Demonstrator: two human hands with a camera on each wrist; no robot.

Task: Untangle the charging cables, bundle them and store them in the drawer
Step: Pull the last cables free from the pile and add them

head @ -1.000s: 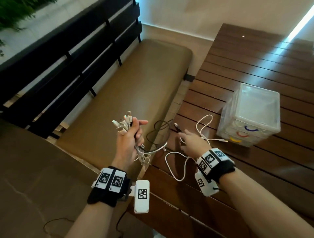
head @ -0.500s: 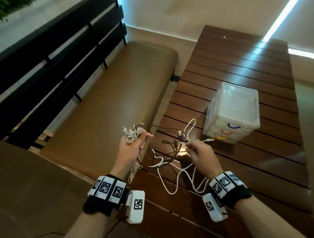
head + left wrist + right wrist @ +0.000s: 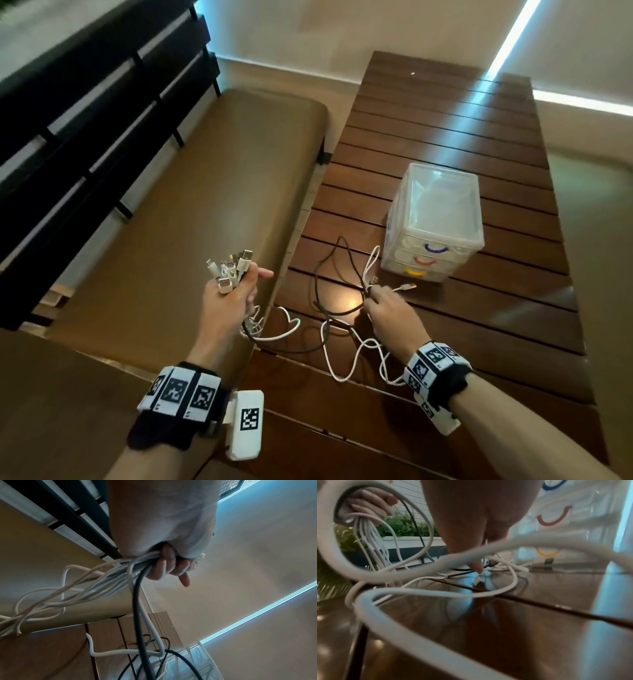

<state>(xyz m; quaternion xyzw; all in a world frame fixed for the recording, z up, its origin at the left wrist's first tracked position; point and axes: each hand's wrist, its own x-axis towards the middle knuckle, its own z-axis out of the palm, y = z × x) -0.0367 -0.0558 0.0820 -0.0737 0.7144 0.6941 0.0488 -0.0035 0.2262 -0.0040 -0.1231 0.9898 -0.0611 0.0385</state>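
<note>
My left hand [image 3: 233, 294] is raised over the bench edge and grips a bundle of cable ends, their white plugs [image 3: 233, 270] sticking up above the fist. In the left wrist view the fingers [image 3: 164, 563] curl round white cables and one black cable [image 3: 139, 608] that hang down to the table. My right hand [image 3: 387, 308] is low on the table and pinches the cables near a loose plug [image 3: 407, 286]. White cable loops [image 3: 356, 356] and a black cable [image 3: 322, 274] sprawl between the hands. The clear drawer unit [image 3: 435, 222] stands just beyond, drawers closed.
The slatted wooden table [image 3: 462, 137] runs away from me. A brown bench cushion [image 3: 205, 205] with a black slatted backrest [image 3: 85, 120] lies to the left. A planter with green plants [image 3: 402, 526] shows in the right wrist view.
My right hand has come down onto the table cables closer to the drawer unit. More cable now lies spread out on the table. The left hand keeps its bundle.
</note>
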